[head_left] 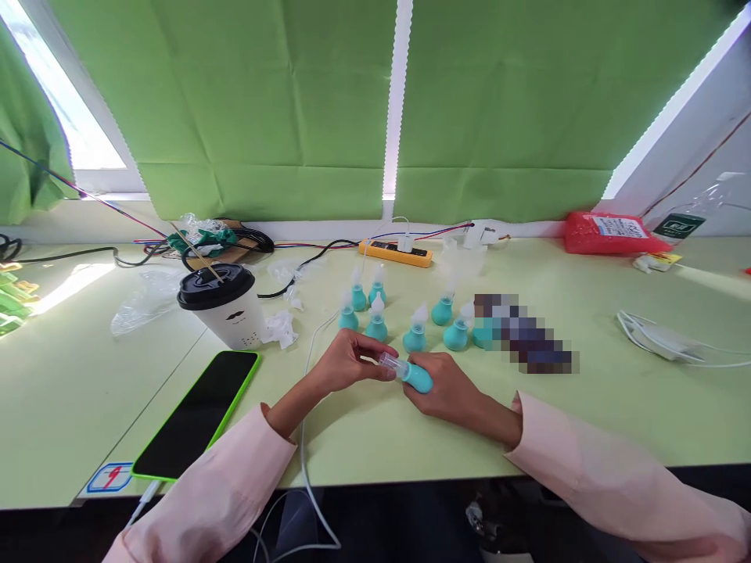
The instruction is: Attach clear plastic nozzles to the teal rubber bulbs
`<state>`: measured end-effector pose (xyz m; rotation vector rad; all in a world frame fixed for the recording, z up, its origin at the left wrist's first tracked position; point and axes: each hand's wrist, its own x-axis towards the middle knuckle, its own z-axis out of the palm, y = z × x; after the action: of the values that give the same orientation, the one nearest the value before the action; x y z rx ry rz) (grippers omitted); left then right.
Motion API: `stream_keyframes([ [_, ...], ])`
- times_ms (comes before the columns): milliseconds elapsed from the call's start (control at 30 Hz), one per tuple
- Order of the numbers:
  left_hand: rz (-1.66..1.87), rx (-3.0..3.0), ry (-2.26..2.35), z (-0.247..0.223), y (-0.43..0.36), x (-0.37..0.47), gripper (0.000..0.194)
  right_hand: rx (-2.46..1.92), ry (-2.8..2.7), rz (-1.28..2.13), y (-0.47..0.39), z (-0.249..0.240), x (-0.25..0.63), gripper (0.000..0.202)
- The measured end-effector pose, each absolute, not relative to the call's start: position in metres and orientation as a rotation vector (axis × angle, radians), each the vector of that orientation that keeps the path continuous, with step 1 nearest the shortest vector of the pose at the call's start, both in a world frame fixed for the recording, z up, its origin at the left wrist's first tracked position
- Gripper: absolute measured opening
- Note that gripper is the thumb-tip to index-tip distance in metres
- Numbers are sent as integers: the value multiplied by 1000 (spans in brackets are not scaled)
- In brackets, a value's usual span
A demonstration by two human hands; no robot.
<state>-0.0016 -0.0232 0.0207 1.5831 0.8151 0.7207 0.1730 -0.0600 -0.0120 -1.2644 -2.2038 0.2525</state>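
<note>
Between my two hands is a nasal aspirator (418, 378) with a teal rubber bulb and a clear cap over its tip, lying tilted with the tip to the left. My left hand (355, 361) pinches the clear cap end with its fingertips. The fingers of my right hand (449, 389) are wrapped round the teal bulb. Just beyond my hands several similar aspirators stand upright on the table, among them one teal bulb (414, 338) with a clear tip in front and another (442, 310) farther back. One more bulb (482, 335) at the right is partly covered by a blurred patch.
A phone (196, 414) with a green case and a white coffee cup (235, 317) with a black lid are at the left. Along the back lie an orange power strip (396, 253) and a red package (610, 234). A white face mask (662, 336) lies right. A white cable (303, 438) crosses the table edge.
</note>
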Motion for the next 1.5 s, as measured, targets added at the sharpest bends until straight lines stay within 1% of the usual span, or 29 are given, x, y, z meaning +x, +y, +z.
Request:
stream_keyframes([
  [167,695,1653,690,21,-25,-2,25,-1173,-2169,678,-62,-2,172,12],
  [367,690,1795,680,22,-28,-2,24,-1155,-2122,1184,-60,5,176,7],
  [567,696,1813,653,19,-28,-1,25,-1228,-2041,1586,-54,11,181,11],
  [633,705,1779,671,18,-28,1,27,-1207,-2001,1656,-53,13,181,12],
  [700,758,1730,695,19,-29,3,33,-1152,-1971,1641,-51,16,182,14],
  [800,911,1626,669,22,-31,5,45,-1042,-1846,1464,-49,19,184,18],
  [900,1036,1681,774,21,-32,5,39,-968,-1643,1276,-49,21,187,23],
  [967,1025,1918,984,15,-32,7,34,-929,-1594,1248,-50,20,187,24],
  [1067,835,2347,1196,0,-31,12,30,-890,-1667,1240,-53,19,186,22],
  [1167,684,2467,1228,-10,-29,16,19,-909,-1760,1185,-55,17,184,19],
  [1267,783,2245,1218,-8,-26,16,10,-980,-1847,1066,-53,13,184,14],
  [1300,854,2089,1180,-5,-26,14,11,-1010,-1873,1022,-53,11,184,13],
  [1433,1053,1388,883,12,-24,8,39,-1129,-1913,915,-51,5,183,11],
  [1467,1059,1277,813,14,-24,7,39,-1154,-1911,905,-51,4,183,12],
  [1500,1054,1197,755,16,-25,6,36,-1176,-1908,898,-51,4,182,13],
])
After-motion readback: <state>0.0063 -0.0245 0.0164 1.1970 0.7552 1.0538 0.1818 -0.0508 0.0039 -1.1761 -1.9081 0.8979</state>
